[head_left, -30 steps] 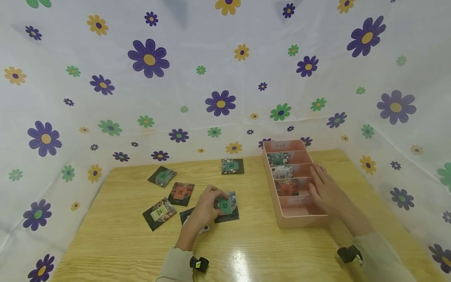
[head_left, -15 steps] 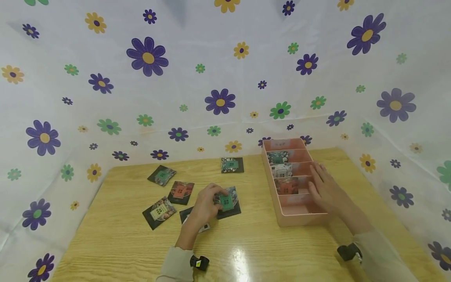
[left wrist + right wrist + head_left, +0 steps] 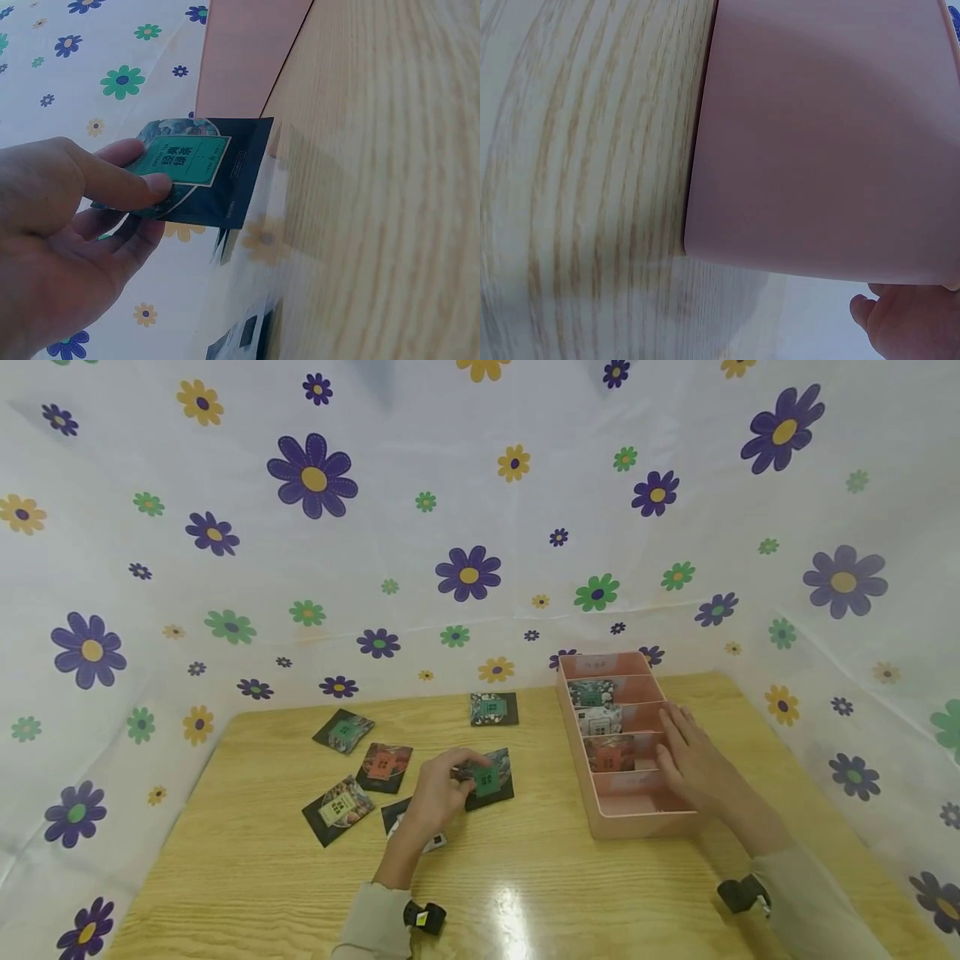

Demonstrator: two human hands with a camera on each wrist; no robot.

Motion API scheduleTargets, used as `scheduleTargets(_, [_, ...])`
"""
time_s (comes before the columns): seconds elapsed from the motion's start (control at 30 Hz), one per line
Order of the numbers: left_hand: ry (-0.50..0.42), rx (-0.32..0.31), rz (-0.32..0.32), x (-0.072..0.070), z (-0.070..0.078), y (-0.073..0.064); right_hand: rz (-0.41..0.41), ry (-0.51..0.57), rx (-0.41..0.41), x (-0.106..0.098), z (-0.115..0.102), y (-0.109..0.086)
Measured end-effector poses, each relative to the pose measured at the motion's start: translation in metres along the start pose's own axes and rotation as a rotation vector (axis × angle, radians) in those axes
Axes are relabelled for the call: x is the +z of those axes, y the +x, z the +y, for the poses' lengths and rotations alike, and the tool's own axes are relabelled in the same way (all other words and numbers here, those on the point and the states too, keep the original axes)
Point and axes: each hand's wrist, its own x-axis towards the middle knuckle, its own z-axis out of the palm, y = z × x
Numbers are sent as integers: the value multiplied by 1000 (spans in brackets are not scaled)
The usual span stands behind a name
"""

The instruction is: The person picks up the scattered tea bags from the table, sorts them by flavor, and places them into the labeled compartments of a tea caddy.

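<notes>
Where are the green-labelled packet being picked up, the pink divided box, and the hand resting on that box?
green-labelled packet (image 3: pixel 487 779), head view, on its green label.
pink divided box (image 3: pixel 643 825), head view, on its near wall.
right hand (image 3: pixel 697 766), head view, on the back of the hand.

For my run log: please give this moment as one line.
left hand: pinches green packet | right hand: rests on pink box | table: packets lie loose

The dark sachet (image 3: pixel 196 174) carries a green label (image 3: pixel 182 156) with large printed characters, too blurred to read. Labels on the other sachets (image 3: pixel 384 765) are too small to read.
</notes>
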Motion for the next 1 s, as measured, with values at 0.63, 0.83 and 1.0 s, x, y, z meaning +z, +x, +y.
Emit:
scheduleTargets(0.63, [-174, 92, 42, -2, 8, 0, -4, -2, 1, 1, 2, 0])
scheduleTargets(0.83, [-251, 145, 27, 2, 18, 1, -7, 1, 2, 1, 2, -1])
scheduleTargets(1.0, [-315, 189, 43, 7, 26, 1, -7, 1, 0, 1, 3, 0])
